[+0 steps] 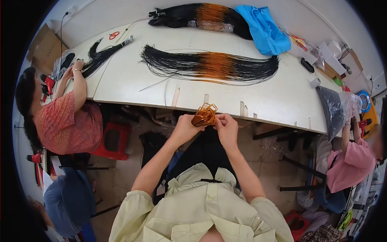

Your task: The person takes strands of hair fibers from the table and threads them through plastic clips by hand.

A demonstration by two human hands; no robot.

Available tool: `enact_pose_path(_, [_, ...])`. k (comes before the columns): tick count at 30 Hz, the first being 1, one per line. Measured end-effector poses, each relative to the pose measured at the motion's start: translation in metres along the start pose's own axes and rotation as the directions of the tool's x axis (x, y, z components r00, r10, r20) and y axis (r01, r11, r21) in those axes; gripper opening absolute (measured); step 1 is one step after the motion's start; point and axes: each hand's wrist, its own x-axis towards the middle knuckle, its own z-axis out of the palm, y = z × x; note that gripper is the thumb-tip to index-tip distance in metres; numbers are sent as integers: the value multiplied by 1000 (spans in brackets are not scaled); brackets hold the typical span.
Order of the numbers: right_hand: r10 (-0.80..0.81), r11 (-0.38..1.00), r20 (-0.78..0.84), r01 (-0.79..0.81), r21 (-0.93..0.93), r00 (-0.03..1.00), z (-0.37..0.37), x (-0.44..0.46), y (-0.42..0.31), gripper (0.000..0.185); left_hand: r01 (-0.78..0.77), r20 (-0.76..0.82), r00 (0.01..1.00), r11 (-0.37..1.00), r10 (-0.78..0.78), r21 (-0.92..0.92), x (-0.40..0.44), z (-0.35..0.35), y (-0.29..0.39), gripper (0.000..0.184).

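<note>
In front of my body, just off the table's near edge, my left hand [188, 128] is closed around a bundle of orange wires [204, 116] whose looped ends point up. My right hand [226, 127] touches the bundle's right side, thumb and fingers pinched together; what they hold is too small to make out. On the white table [121, 86] beyond lies a wide spread of black wires with an orange middle [217, 65]. Small upright pegs [175, 96] stand along the near edge.
At the back lie a thicker black-and-orange bundle [213, 16] and a blue bag [264, 30]. Red scissors [114, 35] rest at the back left. A person in red [68, 121] handles black wires [96, 58] at left; a person in pink [351, 161] is at right, by plastic bags.
</note>
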Motion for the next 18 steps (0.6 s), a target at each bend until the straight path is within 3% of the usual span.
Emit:
enact_pose_path(2, [39,904,21,-44,425,999,15,-7,13,17,3,-58,998,994,-10,-107,-9,14,-5,14])
enact_pose_path(4, [57,624,42,-69,779,997,27,-11,26,15,-8,-114,993,981,-15,-196,-15,22,-14,17])
enact_pose_path(9, [94,465,59,-96,880,994,33,-17,27,13,-76,-203,979,913,-7,-401,-30,12,-9,17])
enact_pose_path(14, [79,542,96,-124,831,992,32,-29,42,12,41,-273,949,922,-156,-385,-16,0,16,17])
enact_pose_path(18, [72,575,97,-121,809,993,36,-36,47,12,4,-281,949,896,-143,-444,1,20,16,16])
